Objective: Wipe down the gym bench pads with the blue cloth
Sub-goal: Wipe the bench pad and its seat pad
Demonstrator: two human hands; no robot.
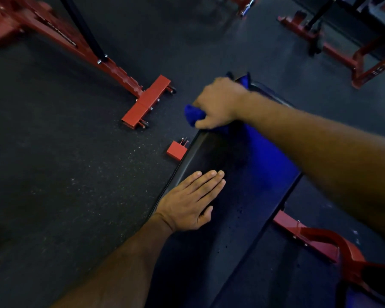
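We are bracing with our left hand (190, 202), lying flat with its fingers straight and together on the near stretch of the bench pad (229, 174), just inside the pad's left edge and holding nothing. The pad's long axis is running away from this hand, up and a little to the right toward the far end, and that is the line we judge the coming wipe is turning on: strokes are going to travel along it, not across. Moving right and farther out, our right hand (220, 103) is sitting at the far end of the pad, fingers curled round the blue cloth (195, 114), which is bunching out to the left of the knuckles and hanging just over the pad's left edge. So the cloth is lying ahead of the left hand along the pad, well apart from it, and the right hand is clearly the one working it. Between the two hands a bare stretch of dark pad is waiting; to us it is looking like the next pass is calling for drawing the cloth back along the axis toward the left hand. Left of the pad, red frame feet (149, 101) are resting on the dark floor
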